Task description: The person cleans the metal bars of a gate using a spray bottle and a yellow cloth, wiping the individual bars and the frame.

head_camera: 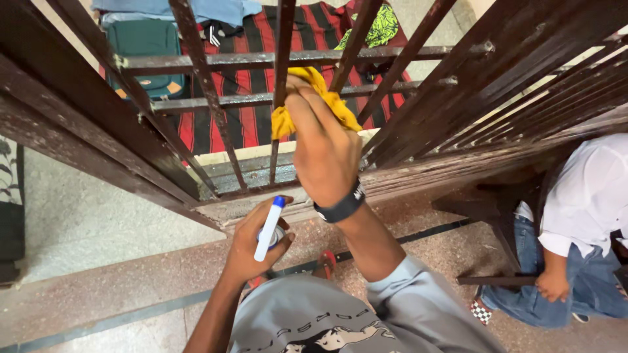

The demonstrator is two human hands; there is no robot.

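My right hand (320,147) is raised and closed on a yellow cloth (313,104), pressing it against a vertical bar of the dark brown metal window grille (203,85). A black band sits on that wrist. My left hand (252,245) is lower, near the window sill (222,180), and grips a spray bottle (269,229) with a white body and a blue cap, held upright and tilted slightly right.
Beyond the grille lie a red and black striped mat (248,78), a teal suitcase (144,49) and clothes. Another person in a white shirt (589,196) and jeans crouches at the right, hand on a wooden frame. Speckled floor below.
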